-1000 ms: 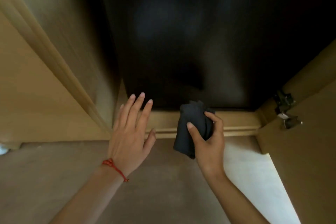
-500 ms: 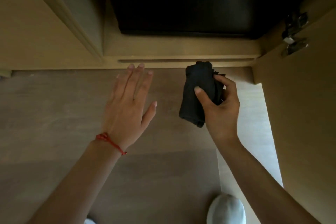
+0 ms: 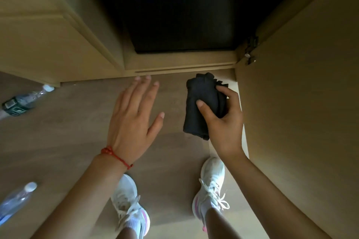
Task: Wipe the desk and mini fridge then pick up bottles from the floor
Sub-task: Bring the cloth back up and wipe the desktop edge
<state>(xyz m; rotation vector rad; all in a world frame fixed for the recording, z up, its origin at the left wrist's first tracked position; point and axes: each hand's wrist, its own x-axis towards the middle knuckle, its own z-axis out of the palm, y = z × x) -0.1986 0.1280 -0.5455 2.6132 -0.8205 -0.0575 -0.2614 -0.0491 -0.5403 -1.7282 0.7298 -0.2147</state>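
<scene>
My right hand [image 3: 223, 122] grips a folded black cloth [image 3: 203, 103] in front of the black mini fridge [image 3: 174, 9], which sits inside a wooden cabinet. My left hand [image 3: 134, 118] hovers flat with fingers spread, holding nothing, a red string on its wrist. Two plastic bottles lie on the wooden floor at the left: one with a dark green label [image 3: 21, 103] near the cabinet base, and a clear one with a white cap [image 3: 15, 200] nearer to me.
The cabinet's open door [image 3: 301, 103] stands along the right, hinged at its metal hinge [image 3: 250, 50]. Wooden desk panels [image 3: 48, 35] fill the upper left. My two white sneakers [image 3: 211, 186] stand on the floor [image 3: 58, 141] below my hands.
The view has tilted down and pulled back from the fridge front. The floor, both shoes and the two bottles have come into sight. The hands keep the same pose, cloth still gripped.
</scene>
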